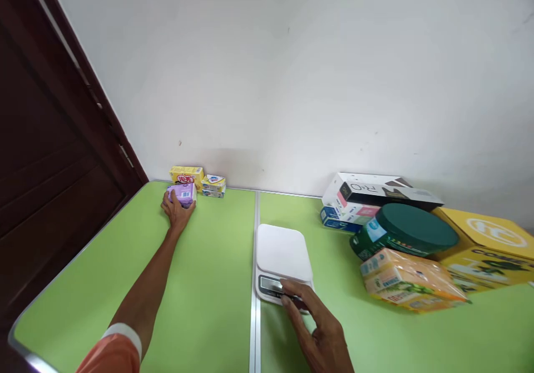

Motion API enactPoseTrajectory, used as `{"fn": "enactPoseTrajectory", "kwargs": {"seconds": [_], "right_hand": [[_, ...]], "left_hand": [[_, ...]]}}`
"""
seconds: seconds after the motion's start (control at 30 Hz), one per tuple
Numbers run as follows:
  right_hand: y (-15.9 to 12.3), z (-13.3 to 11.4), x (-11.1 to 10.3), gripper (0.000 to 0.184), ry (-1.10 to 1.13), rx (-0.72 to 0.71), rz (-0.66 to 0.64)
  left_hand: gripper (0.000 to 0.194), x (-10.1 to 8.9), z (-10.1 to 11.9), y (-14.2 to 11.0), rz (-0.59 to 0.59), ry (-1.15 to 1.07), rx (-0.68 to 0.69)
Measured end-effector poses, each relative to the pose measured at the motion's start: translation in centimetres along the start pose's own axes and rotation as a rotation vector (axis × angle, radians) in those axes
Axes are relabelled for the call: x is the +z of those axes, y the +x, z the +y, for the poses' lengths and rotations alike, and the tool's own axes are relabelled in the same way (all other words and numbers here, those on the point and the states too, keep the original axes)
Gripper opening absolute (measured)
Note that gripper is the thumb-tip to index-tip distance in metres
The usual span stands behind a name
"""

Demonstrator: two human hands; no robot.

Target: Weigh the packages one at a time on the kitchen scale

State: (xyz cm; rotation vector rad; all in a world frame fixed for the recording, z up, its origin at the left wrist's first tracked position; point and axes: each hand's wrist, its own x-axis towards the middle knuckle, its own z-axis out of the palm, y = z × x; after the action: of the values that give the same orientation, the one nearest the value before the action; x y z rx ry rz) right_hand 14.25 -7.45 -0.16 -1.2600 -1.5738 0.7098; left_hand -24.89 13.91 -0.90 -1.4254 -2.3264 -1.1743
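Left hand, its arm stretched from an orange sleeve with a white cuff, has its fingers clamped around a purple pack at the far left. That pack is soft-looking, with a barcode on a pale patch and a whitish right end; it sits just in front of a yellow box, with two stacked small boxes to the right. Near the middle lies a white scale, its top plate smooth and bare, with a dark display panel along the near edge. Over that panel is the right hand, thumb and forefinger slightly apart; whether they touch it, I cannot tell. Farther right are stacked cartons, a dark green tub, an orange pack and a large yellow carton. At the left edge of the room stands a dark reddish-brown door; the light green table has a metal rim and a pale seam, and meets a whitish, slightly marked wall at its far side.
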Motion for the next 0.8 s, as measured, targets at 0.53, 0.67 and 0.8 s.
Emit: {"fn": "enactPoseTrajectory", "kwargs": {"seconds": [0.53,0.67,0.8], "right_hand": [[4.9,-1.6,-3.3,0.042,-0.181,-0.238,0.329],[3.4,2.1,-11.2,0.043,-0.266,0.049,0.927],[2.7,6.1,-14.6,0.070,-0.076,0.338,0.969]], "left_hand": [[0.095,-3.5,12.5,-13.0,-0.190,-0.336,0.369],[0.082,-5.0,21.3,-22.4,-0.525,-0.672,0.437],[0.094,-4.8,28.0,-29.6,-0.944,-0.834,0.373]]}}
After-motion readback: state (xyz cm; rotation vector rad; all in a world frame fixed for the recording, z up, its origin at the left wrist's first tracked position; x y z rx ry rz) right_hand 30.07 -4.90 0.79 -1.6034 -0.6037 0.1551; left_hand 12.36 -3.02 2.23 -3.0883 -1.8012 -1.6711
